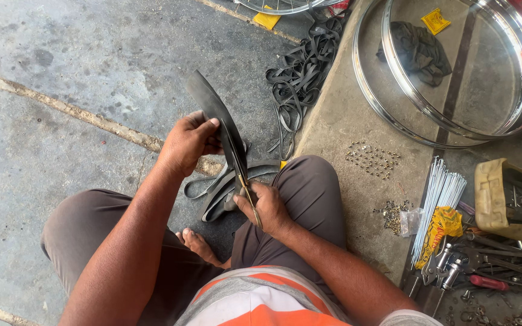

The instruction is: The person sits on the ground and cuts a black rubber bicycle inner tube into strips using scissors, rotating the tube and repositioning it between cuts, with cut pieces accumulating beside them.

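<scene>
My left hand [190, 142] grips a flat black rubber inner tube [215, 111] and holds it up on edge above my knees. My right hand [267, 208] is closed on the handles of a pair of scissors [246, 190], whose blades bite into the lower part of the tube. More of the black tube [225, 193] trails in loops on the floor between my legs. I sit cross-legged in dark trousers, with a bare foot [199, 244] under my left forearm.
A heap of cut black rubber strips [300, 72] lies ahead. Two shiny wheel rims [394, 115] lie on a raised slab at right, with a dark rag [421, 51] inside. Spoke nipples [373, 158], a spoke bundle [439, 199] and hand tools [490, 265] lie at right.
</scene>
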The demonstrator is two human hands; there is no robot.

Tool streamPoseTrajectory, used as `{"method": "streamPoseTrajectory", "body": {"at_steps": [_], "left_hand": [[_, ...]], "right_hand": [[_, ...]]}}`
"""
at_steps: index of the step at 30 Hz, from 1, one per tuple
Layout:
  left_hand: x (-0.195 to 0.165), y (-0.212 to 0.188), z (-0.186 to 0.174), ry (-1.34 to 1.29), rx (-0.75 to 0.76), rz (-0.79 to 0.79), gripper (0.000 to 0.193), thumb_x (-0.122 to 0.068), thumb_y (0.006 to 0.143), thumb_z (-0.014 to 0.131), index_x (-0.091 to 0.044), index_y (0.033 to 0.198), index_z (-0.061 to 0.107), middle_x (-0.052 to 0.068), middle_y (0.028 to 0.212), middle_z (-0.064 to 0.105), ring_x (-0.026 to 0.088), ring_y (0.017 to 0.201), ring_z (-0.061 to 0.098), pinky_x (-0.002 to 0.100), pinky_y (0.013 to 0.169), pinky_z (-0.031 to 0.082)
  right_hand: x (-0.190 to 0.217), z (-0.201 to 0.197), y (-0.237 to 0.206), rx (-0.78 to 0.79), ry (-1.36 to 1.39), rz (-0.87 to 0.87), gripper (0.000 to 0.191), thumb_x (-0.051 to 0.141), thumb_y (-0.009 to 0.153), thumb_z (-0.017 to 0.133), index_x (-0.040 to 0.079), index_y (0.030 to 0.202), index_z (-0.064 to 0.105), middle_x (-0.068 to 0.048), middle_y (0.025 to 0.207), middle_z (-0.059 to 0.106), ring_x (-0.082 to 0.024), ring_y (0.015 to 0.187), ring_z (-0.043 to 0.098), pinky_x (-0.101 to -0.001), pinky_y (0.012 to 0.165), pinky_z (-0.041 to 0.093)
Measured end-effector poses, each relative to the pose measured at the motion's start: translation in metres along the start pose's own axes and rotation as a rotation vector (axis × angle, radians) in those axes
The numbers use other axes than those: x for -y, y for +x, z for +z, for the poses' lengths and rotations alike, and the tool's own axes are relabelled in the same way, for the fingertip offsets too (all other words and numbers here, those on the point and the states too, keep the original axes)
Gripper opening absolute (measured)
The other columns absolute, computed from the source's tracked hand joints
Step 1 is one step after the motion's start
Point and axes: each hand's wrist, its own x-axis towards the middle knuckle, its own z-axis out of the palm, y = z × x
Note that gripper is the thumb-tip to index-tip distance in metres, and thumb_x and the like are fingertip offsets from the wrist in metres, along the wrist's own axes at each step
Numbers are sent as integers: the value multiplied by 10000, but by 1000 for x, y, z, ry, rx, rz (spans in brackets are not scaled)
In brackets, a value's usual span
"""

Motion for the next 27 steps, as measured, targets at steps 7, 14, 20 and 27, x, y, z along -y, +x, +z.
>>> {"method": "streamPoseTrajectory", "body": {"at_steps": [7, 14, 20, 27], "left_hand": [[-1, -4, 5, 39, 77, -7, 209, -164, 997, 578, -17, 1114, 669, 100, 905, 749, 182, 761, 742, 362, 743, 670], [1, -2, 5, 54, 70, -7, 209, -172, 1025, 570, -11, 1125, 660, 104, 896, 735, 176, 762, 732, 361, 745, 650], [0, 1, 1, 39, 23, 19, 254, -217, 1055, 538, -3, 1139, 647, 111, 894, 718, 191, 767, 732, 389, 759, 666], [-6, -2, 1, 58, 52, -38, 238, -199, 1018, 536, -59, 1179, 643, 99, 913, 741, 185, 781, 747, 377, 755, 682]], "right_hand": [[2, 0, 1, -28, 72, -88, 256, 278, 945, 732, 49, 906, 625, -61, 786, 714, -170, 764, 734, -341, 724, 581], [3, -2, 0, -38, 28, -18, 258, 278, 937, 736, 40, 910, 643, -84, 739, 694, -180, 714, 716, -345, 691, 561], [1, 1, 0, -28, -8, 56, 247, 265, 922, 733, 43, 868, 642, -88, 713, 689, -192, 674, 712, -353, 663, 566], [-1, 1, 1, -31, 25, -104, 299, 312, 946, 743, 41, 891, 630, -93, 814, 703, -194, 790, 729, -361, 740, 576]]}}
